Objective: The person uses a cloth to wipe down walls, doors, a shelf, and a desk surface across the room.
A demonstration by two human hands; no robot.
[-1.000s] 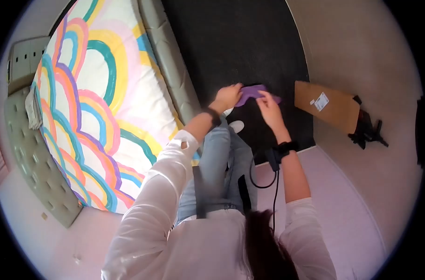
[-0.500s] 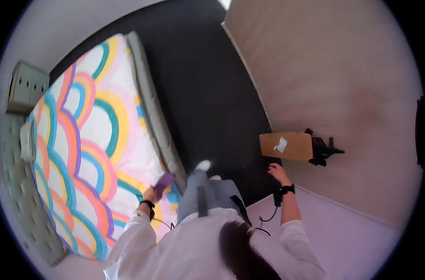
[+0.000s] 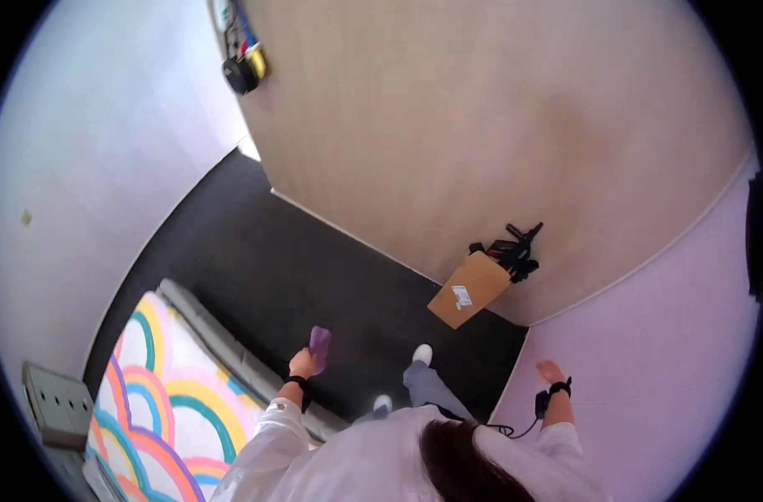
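My left hand point(image 3: 303, 363) is closed around a flat purple item point(image 3: 319, 347), which looks like a folded cloth; its exact kind is hard to make out. It hangs over the dark floor beside the bed's grey edge. Off to the right, my right hand point(image 3: 551, 372) is in front of the pale wall with nothing visible in it, its fingers loosely out and a little blurred. Both wrists wear black bands, and the right one carries a small black device with a cable.
A bed with a rainbow-patterned cover point(image 3: 159, 393) lies at lower left, a grey drawer cabinet point(image 3: 59, 406) beyond it. Against the beige wall stands a cardboard box point(image 3: 473, 289) with black tools point(image 3: 515, 251) sticking out. Several items point(image 3: 246, 67) hang at upper left. Dark floor point(image 3: 264, 259) runs between.
My view has swung to the left and I have stepped forward. My left hand, still holding the purple item, has moved from above the bed to over the floor.
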